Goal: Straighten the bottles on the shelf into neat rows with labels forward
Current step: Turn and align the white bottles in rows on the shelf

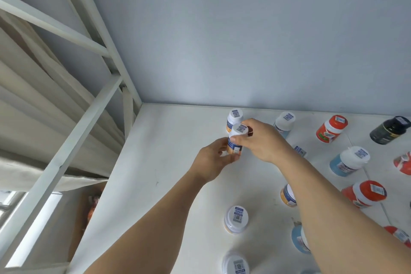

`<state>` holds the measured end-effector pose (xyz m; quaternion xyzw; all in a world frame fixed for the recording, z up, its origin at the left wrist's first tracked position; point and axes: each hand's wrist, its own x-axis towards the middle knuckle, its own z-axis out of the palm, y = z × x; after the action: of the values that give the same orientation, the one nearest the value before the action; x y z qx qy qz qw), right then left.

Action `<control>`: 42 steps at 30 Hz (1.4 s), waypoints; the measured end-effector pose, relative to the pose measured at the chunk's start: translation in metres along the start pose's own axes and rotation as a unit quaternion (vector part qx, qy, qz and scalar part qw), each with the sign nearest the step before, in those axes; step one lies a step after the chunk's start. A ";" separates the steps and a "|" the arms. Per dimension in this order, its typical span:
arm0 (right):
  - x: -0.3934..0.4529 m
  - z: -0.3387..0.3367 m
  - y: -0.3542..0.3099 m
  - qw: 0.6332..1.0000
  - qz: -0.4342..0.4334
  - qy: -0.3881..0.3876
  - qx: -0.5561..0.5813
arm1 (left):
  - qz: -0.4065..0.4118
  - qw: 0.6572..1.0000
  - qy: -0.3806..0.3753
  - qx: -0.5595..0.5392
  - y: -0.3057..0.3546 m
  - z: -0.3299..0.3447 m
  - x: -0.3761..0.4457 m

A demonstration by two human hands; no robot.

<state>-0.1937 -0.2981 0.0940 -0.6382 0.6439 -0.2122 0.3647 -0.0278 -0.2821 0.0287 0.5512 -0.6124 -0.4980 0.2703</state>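
A small orange bottle with a white cap (237,134) stands on the white shelf (160,162) near its back left part. My left hand (213,160) grips its base from the left. My right hand (261,139) grips its cap and upper body from the right. Just behind it stands a matching orange bottle (233,117). Two more white-capped bottles (236,219) (235,264) stand in a line nearer to me. My right forearm covers part of another orange bottle (288,196) and of a blue bottle (299,240).
To the right stand scattered bottles: a pale blue one (284,123), a red one (331,129), a dark green one (389,130), a blue one (349,161) and a red one (364,193). The grey back wall (244,40) rises behind. A white metal frame (93,113) borders the left side.
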 end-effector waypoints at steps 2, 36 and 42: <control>0.001 -0.004 -0.005 1.000 -0.001 0.004 -0.004 | 0.001 0.999 -0.016 -0.045 0.003 -0.003 0.001; -0.007 0.014 0.009 0.999 0.030 0.001 0.015 | 0.075 0.948 0.023 0.310 -0.008 -0.034 0.010; 0.054 -0.008 -0.006 0.997 0.028 0.055 -0.051 | 0.020 0.972 0.049 0.229 0.000 -0.040 0.040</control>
<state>-0.1912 -0.3527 0.0927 -0.6254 0.6905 -0.2033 0.3012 -0.0025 -0.3325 0.0346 0.6097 -0.7071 -0.3117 0.1763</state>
